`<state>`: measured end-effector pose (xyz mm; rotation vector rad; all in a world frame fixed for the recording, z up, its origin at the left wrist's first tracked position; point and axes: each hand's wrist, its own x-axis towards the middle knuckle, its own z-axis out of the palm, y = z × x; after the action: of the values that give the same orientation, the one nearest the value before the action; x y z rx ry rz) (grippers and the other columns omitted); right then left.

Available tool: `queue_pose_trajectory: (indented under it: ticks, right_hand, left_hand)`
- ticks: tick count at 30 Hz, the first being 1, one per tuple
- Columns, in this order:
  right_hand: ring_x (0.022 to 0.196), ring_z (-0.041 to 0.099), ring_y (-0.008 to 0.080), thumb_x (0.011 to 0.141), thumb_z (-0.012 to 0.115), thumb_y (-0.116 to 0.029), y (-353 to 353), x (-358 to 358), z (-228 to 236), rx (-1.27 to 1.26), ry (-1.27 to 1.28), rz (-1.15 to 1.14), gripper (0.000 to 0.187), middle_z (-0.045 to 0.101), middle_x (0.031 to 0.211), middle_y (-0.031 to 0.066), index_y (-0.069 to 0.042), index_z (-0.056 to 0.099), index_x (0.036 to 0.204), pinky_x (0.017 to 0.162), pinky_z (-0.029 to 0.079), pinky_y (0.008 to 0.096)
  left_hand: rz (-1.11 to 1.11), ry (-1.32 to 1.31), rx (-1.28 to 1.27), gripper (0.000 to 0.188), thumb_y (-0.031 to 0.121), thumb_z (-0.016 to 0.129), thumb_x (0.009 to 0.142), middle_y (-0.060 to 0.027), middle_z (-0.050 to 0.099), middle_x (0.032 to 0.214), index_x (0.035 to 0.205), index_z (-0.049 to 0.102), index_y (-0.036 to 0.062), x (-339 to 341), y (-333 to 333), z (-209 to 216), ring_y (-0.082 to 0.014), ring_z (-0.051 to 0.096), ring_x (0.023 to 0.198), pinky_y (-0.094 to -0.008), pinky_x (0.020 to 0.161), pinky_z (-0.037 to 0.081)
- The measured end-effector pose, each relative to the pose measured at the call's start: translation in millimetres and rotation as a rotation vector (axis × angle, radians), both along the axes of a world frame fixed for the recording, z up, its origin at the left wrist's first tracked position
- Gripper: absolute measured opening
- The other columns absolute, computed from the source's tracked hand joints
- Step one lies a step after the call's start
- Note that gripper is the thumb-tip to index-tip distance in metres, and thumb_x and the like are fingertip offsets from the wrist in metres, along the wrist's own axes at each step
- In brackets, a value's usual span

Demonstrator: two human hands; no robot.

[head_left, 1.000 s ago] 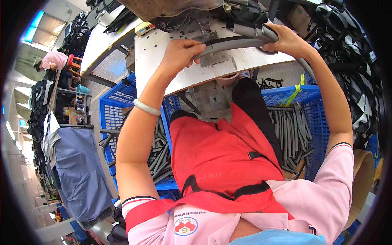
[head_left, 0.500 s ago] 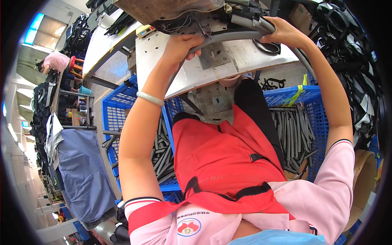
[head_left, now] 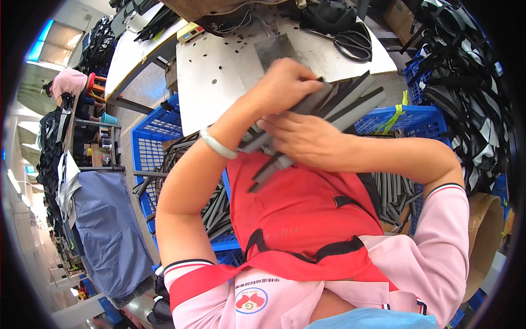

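Note:
A bundle of flat grey strips with dark edges is fanned out above my lap, at the near edge of the table. My left hand is closed at its upper side, with thumb and fingers pinched together round strips. Just below, my right hand is laid across the bundle with its fingers bent over it, holding it. The two hands nearly touch and hide the middle of the strips. Lower strip ends stick out below the right hand, over my red apron.
On the white table are black-handled scissors and a metal plate. Blue crates with grey strips stand left and right of my legs. Black straps hang at right. Another person sits far left.
Both hands have come down from the table toward my lap and closed together. The long curved grey strip stretched between them now shows as a fanned bundle. The scissors are now in plain view.

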<state>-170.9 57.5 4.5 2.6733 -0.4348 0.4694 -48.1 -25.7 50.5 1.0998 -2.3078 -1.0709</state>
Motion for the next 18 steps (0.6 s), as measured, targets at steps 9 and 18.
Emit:
queue_pose_trajectory:
  ticks: [9,18]
  right_hand:
    - [0.09,0.062,0.0394,0.068,0.067,-0.011,-44,-72,37,0.732,-0.152,-0.374,0.033,0.064,0.086,0.0223,0.0,0.06,0.099,0.081,0.049,0.0464]
    - [0.107,0.056,0.0231,0.07,0.077,-0.028,-56,-149,68,1.056,-0.356,-0.775,0.073,0.059,0.115,0.0177,0.004,0.05,0.13,0.096,0.041,0.0338]
  left_hand:
    - [0.154,0.135,0.409,0.031,0.028,0.061,0.093,-0.0048,0.067,0.082,0.098,0.068,-0.0021,93,7,-67,-0.0101,0.06,0.072,-0.0254,0.067,0.05]
    - [0.228,0.141,0.108,0.03,0.021,0.068,0.086,-0.0022,0.063,0.072,0.1,0.069,-0.0053,78,21,4,-0.0073,0.053,0.062,-0.0242,0.054,0.043]
